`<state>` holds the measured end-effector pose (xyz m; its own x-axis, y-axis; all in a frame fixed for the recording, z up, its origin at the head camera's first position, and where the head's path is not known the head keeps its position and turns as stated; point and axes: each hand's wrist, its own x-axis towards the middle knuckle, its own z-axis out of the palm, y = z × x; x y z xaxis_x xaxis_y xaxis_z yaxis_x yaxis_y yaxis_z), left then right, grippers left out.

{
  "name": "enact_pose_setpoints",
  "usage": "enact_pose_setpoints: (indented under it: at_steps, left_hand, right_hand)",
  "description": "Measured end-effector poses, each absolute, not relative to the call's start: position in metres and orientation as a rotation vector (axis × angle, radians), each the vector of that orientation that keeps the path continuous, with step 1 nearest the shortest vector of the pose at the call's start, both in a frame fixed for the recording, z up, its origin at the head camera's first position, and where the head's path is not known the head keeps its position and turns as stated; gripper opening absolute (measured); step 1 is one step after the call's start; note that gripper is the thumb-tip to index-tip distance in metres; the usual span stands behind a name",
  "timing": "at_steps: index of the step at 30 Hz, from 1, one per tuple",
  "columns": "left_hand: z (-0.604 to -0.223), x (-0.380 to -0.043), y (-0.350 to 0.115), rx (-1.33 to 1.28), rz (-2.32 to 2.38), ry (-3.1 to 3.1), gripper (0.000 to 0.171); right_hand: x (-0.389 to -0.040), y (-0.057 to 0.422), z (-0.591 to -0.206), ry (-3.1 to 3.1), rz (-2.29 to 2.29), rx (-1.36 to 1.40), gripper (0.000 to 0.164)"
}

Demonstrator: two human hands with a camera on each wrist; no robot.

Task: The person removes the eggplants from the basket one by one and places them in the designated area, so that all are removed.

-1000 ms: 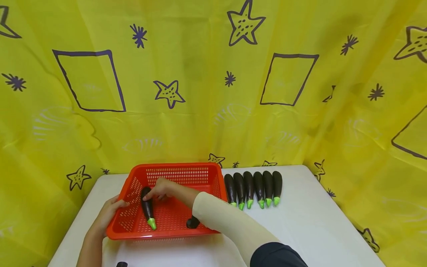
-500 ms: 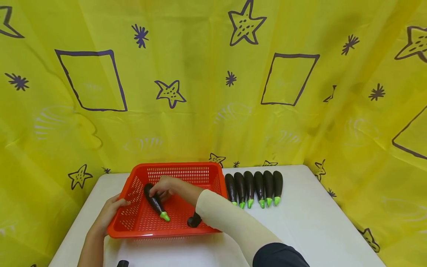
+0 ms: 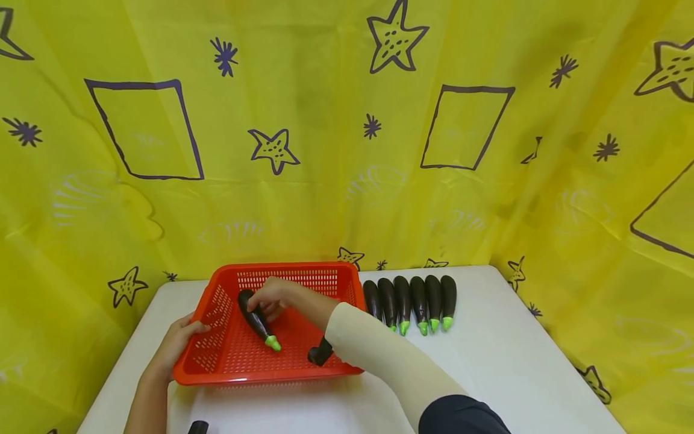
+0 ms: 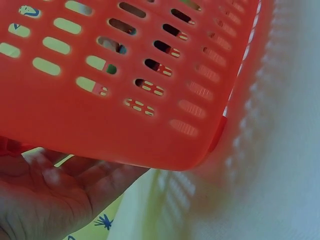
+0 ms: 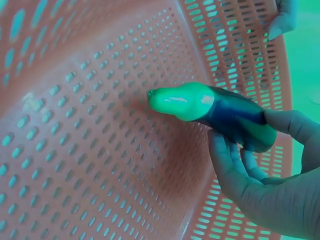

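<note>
In the head view my left hand (image 3: 176, 346) grips the left side of the red plastic basket (image 3: 265, 380), thumb over the rim. The left wrist view has that hand (image 4: 65, 195) beneath the basket's edge, against the slotted wall (image 4: 165, 135). My right hand (image 3: 272, 295) reaches inside and pinches a dark eggplant (image 3: 259, 325) with a bright green stem end, thumb on one side and fingers on the other. Seen from the right wrist, the eggplant (image 5: 235, 117) is held close over the basket floor, its green end pointing away from the hand (image 5: 280, 185).
To the right of the basket, several eggplants (image 3: 402, 301) lie side by side in a row, green ends toward me. The white table (image 3: 515, 361) is bounded by yellow patterned curtains (image 3: 314, 211). A small black device (image 3: 321, 352) sits below my right wrist.
The eggplant in my right hand has swung from nearly upright in the view to slanted, green end to the right, and shifted slightly right and up. My left hand keeps its hold on the basket.
</note>
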<state>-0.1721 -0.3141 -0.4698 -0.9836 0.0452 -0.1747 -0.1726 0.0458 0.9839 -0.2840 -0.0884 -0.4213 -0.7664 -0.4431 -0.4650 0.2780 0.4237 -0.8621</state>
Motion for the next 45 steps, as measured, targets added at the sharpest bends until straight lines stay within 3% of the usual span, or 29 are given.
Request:
enact_pose_setpoints:
  at_steps: [22,37,45]
  left_hand:
    - [-0.468,-0.172,-0.310,-0.181,2.018,2.165,0.059]
    - [-0.466,-0.170,-0.310,-0.168,2.004,2.159,0.059]
    - [-0.465,-0.171,-0.308,-0.166,1.986,2.173,0.060]
  right_hand:
    - [-0.295,-0.023,-0.387,1.964,-1.429,-0.240,0.022]
    - [-0.303,0.034,-0.374,1.974,-1.567,-0.212,0.049]
    - [-0.306,0.070,-0.365,1.977,-1.629,-0.148,0.043]
